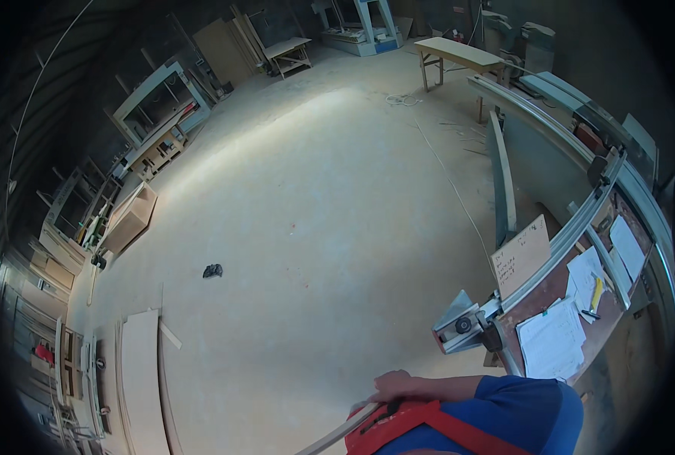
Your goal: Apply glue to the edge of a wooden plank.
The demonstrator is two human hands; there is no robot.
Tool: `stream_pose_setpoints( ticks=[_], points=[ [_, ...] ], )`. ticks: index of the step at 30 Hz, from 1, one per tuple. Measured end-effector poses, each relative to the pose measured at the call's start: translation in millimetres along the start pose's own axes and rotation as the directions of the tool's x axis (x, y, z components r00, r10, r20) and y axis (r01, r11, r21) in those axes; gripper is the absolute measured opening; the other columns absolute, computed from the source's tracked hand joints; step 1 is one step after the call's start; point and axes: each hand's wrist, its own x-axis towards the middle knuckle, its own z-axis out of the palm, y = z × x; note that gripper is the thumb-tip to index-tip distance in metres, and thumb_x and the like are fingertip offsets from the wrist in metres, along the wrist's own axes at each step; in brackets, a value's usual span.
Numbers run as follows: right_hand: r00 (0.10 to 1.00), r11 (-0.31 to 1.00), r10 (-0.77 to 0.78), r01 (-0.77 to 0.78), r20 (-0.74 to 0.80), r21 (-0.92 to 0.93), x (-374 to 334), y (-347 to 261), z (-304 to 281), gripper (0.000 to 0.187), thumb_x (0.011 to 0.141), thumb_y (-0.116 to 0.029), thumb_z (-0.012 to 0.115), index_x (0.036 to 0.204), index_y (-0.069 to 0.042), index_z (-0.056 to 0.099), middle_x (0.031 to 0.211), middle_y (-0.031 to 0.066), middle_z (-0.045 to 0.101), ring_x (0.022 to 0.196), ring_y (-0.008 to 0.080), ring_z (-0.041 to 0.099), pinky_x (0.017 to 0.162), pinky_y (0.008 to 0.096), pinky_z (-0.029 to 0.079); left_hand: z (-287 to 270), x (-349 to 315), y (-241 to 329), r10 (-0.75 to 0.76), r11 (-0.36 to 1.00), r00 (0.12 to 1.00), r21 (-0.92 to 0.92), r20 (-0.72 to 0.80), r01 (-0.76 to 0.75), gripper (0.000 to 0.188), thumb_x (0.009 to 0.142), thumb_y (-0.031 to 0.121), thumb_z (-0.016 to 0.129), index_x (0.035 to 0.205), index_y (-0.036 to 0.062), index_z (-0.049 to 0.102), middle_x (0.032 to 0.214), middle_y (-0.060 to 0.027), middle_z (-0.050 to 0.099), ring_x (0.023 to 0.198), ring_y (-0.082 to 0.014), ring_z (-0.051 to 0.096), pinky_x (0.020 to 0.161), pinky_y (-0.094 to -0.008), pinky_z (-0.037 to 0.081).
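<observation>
My right arm in a blue sleeve reaches across the front of red overalls at the lower edge. At its end my right hand (390, 385) is closed, its fingers curled over the upper end of a pale wooden strip (339, 431). The strip slants down to the left and runs out of the picture. A small dark item (390, 410) lies against the overalls just below the hand; I cannot make out its kind. My left hand is out of sight.
To the right stands a sliding table saw (554, 277) with papers (550, 337), a yellow marker and a written-on board (521, 258). Long panels (140, 379) lie at the lower left. A black crumpled thing (212, 271) and a cable (455, 186) lie on the floor.
</observation>
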Motion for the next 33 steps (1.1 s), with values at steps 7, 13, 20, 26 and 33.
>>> stream_pose_setpoints(
  ticks=[7, 13, 20, 26, 33],
  points=[
    [0.900, 0.930, 0.353, -0.307, -0.256, 0.203, 121.6, 57.0, -110.4, 0.075, 0.090, -0.075, 0.061, 0.101, -0.004, 0.083, 0.109, 0.0230, 0.079, 0.108, 0.0395, 0.074, 0.095, 0.0496, 0.057, 237.0, 85.8, -118.8, -0.138, 0.980, 0.966, -0.109, 0.219, 0.165, 0.051, 0.103, 0.059, 0.053, 0.118, 0.0109, 0.060, 0.081, -0.0070, 0.060, 0.065, -0.0245, 0.061, 0.060, -0.0443, 0.055],
    [0.797, 0.657, 0.571, -0.302, -0.195, 0.691, 190.9, 20.8, -286.8, 0.078, 0.088, -0.068, 0.073, 0.119, 0.003, 0.077, 0.100, 0.0198, 0.079, 0.088, 0.0309, 0.078, 0.083, 0.0444, 0.061, 525.3, 130.2, -206.0, -0.305, 0.933, 0.885, -0.078, 0.352, 0.352, 0.053, 0.101, 0.066, 0.047, 0.111, 0.0149, 0.058, 0.077, -0.0044, 0.056, 0.059, -0.0224, 0.056, 0.053, -0.0405, 0.052],
    [0.496, 0.280, 0.790, 0.230, -0.360, 0.932, 271.5, 5.6, -438.8, 0.048, 0.092, -0.038, 0.083, 0.107, 0.007, 0.078, 0.096, 0.0151, 0.078, 0.078, 0.0173, 0.074, 0.070, 0.0339, 0.060, 831.4, 132.9, -288.6, -0.349, 0.921, 0.721, 0.075, 0.599, 0.383, 0.059, 0.102, 0.065, 0.051, 0.126, 0.0113, 0.053, 0.091, -0.0037, 0.057, 0.073, -0.0155, 0.056, 0.063, -0.0306, 0.050],
    [0.288, 0.318, 0.853, 0.376, -0.436, 0.871, 400.2, 108.1, -574.9, 0.047, 0.089, -0.033, 0.087, 0.109, 0.007, 0.075, 0.090, 0.0140, 0.077, 0.077, 0.0173, 0.073, 0.070, 0.0345, 0.060, 1036.1, 24.7, -372.2, -0.362, 0.924, 0.813, 0.061, 0.457, 0.377, 0.047, 0.101, 0.059, 0.057, 0.109, 0.0129, 0.051, 0.074, 0.0045, 0.045, 0.059, -0.0114, 0.044, 0.050, -0.0258, 0.039],
    [0.249, 0.409, 0.835, 0.317, -0.491, 0.856, 466.4, 206.0, -850.0, 0.052, 0.085, -0.035, 0.090, 0.102, 0.008, 0.068, 0.088, 0.0153, 0.076, 0.075, 0.0203, 0.072, 0.069, 0.0357, 0.059, 1239.0, -37.4, -455.9, -0.339, 0.941, 0.802, 0.180, 0.492, 0.287, 0.045, 0.102, 0.063, 0.047, 0.095, 0.0188, 0.053, 0.074, 0.0001, 0.050, 0.053, -0.0206, 0.050, 0.050, -0.0388, 0.049]
  ],
)
